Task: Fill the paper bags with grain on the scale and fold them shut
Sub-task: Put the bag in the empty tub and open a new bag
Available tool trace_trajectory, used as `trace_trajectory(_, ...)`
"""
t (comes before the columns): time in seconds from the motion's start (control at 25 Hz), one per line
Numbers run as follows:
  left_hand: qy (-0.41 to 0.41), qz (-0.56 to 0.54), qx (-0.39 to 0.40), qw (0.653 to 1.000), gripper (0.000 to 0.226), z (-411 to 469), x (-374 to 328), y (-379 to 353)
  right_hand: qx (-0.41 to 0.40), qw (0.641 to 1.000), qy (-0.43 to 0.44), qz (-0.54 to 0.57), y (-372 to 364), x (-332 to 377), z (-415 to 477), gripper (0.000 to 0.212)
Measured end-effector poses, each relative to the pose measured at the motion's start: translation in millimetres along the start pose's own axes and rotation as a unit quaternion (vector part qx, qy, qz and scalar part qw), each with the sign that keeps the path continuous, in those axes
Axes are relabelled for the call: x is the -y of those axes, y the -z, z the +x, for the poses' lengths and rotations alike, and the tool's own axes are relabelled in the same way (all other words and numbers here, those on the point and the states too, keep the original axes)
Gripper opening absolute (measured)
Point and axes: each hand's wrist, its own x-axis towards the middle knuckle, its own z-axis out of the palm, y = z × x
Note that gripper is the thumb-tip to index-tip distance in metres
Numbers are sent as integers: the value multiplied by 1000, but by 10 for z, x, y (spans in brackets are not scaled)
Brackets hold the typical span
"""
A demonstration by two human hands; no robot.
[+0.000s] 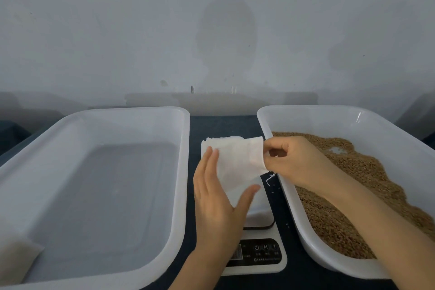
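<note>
While the right hand (299, 160) pinches the right edge of a white paper bag (237, 160) between thumb and curled fingers, the left hand (216, 205) lies flat on the bag's opposite side, fingers straight and thumb spread wide across its near corner. The bag stretches leftward from the pinch, over the platform of the scale (259, 254), and layered edges of more bags (211, 140) show just behind it. A short white thread (270, 178) dangles just below the pinching fingers. Directly to the right of the pinch and beneath the right wrist stands a white tub (306, 110) heaped with brown grain (353, 183). Beyond the flat left hand, on the far side from the pinch, sits a second white tub (117, 113); in its nearest corner lies a pale pouch (16, 259), too blurred to make out. The scale's button panel is nearer the person than both hands, on a dark cloth (223, 125).
</note>
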Motion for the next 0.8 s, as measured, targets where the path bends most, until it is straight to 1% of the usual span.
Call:
trace_trajectory(0.04,-84,75,-11,994,81,-11,45,-28,20,999,-2,-34,-10,2,-15,14)
trace_trajectory(0.08,-138,135,-20,981,84,-8,83,-43,37,997,-3,-63,-24,9,-26,18)
trace_trajectory(0.12,-164,171,-21,971,86,4,112,-45,51,996,3,-76,-38,15,-34,21)
trace_trajectory(0.2,-176,194,-4,965,89,26,161,-46,74,996,24,-53,-65,21,-33,17)
trace_trajectory(0.28,-173,181,2,968,88,32,196,-42,88,994,43,-44,-82,33,-30,13)
trace_trajectory(0.4,-170,140,-10,975,74,44,185,-39,84,993,55,-60,-98,2,-19,13)
trace_trajectory(0.48,-129,108,-2,986,66,51,166,-26,80,994,59,-50,-96,10,-24,9)
trace_trajectory(0.56,-33,47,44,997,62,65,122,18,73,995,64,-37,-79,38,-38,7)
trace_trajectory(0.64,45,-4,83,996,59,79,108,53,8,997,63,-34,-5,30,-14,17)
trace_trajectory(0.72,85,-41,86,992,57,83,105,69,-80,995,21,-49,154,-37,51,16)
trace_trajectory(0.76,96,-59,87,990,57,87,100,74,-94,991,-17,-89,263,-113,86,16)
trace_trajectory(0.8,104,-74,90,988,57,93,92,76,-77,983,-65,-155,379,-213,115,20)
